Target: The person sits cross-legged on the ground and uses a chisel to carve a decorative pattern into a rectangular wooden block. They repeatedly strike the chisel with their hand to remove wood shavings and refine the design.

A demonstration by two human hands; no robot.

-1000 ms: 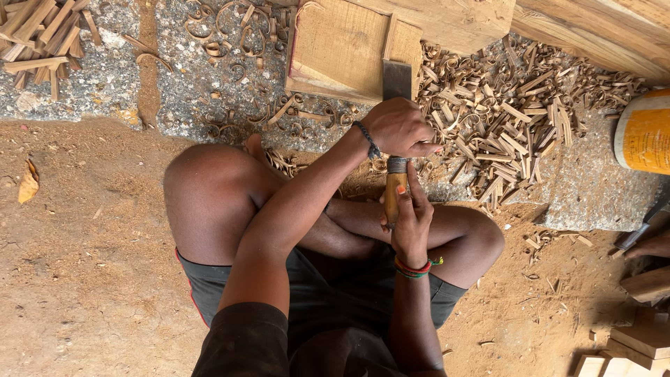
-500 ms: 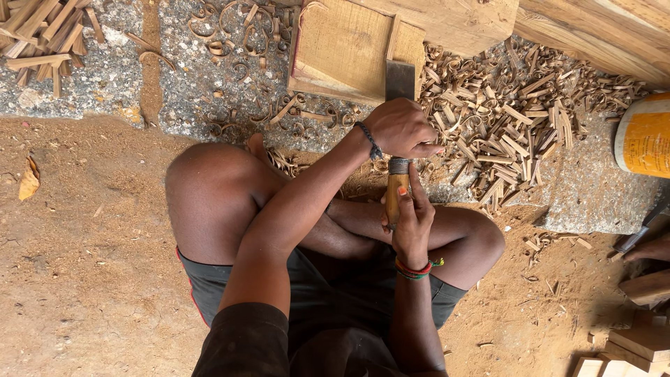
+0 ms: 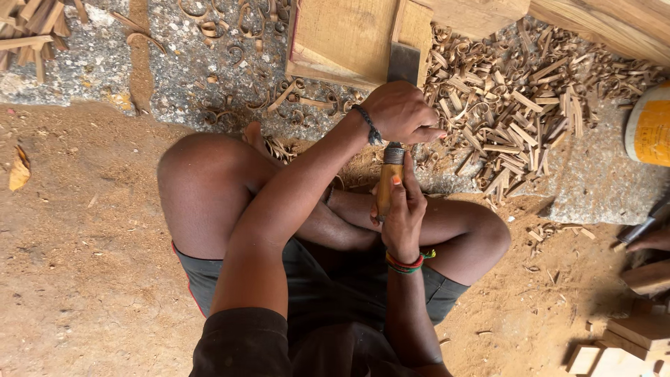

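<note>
Seated cross-legged on bare brown earth, seen from above. Left hand point(image 3: 401, 112) closed over the upper part of a chisel point(image 3: 394, 129), fingers curled tight round the shaft just above the metal ferrule, a dark beaded band at the wrist. Right hand point(image 3: 403, 213) wrapped round the chisel's yellow wooden handle point(image 3: 384, 188) lower down, thumb laid along it, a red, yellow and green band at that wrist. Wide flat blade point(image 3: 403, 63) pressed against a pale wooden block point(image 3: 342, 35) lying on a grey stone slab point(image 3: 174, 63), cutting edge down in a groove beside the block's right-hand strip. Curled shavings and split chips point(image 3: 509, 119) heaped thickly to the right of the block and scattered over the slab, some reaching the near edge. Yellow container point(image 3: 652, 126) at the right border, partly cut off. Dry leaf point(image 3: 19, 171) on the earth far left. Small offcuts of wood point(image 3: 628, 342) at lower right, well apart from both hands.
</note>
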